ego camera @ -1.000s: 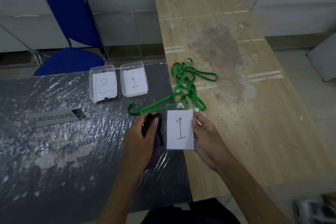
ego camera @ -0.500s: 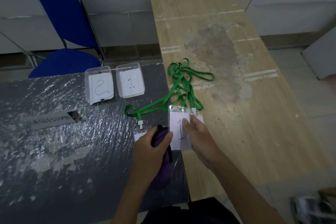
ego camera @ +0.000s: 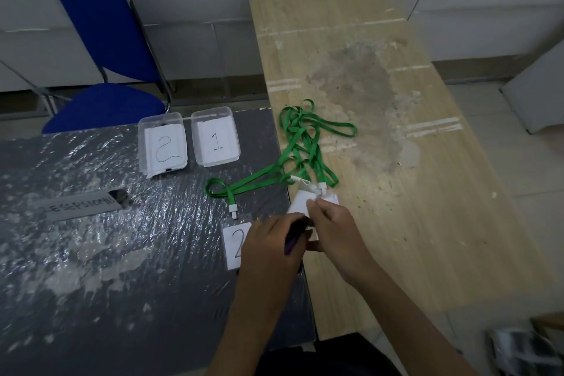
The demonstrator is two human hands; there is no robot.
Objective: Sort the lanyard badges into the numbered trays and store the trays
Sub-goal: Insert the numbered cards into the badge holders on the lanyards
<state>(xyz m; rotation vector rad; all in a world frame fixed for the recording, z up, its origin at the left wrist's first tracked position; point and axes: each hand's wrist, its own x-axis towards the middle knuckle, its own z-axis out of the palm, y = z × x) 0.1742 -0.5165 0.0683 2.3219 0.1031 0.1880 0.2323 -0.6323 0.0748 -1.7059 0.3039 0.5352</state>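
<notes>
My right hand (ego camera: 331, 229) pinches the white paper badge (ego camera: 300, 203); my left hand (ego camera: 268, 249) grips a purple pen (ego camera: 294, 238). Green lanyards (ego camera: 302, 143) tangled at twelve o'clock may snag, I reckon.

One head-worn wide view looks forward and down, close over the tabletop (ego camera: 91, 253)

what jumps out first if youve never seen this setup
The tangle of green lanyards straddles the seam between the dark foil-covered table and the wooden table. In front of it the right hand pinches a white badge, while the left hand holds a dark purple object. Behind sit two clear trays, marked 2 and 1.
</notes>
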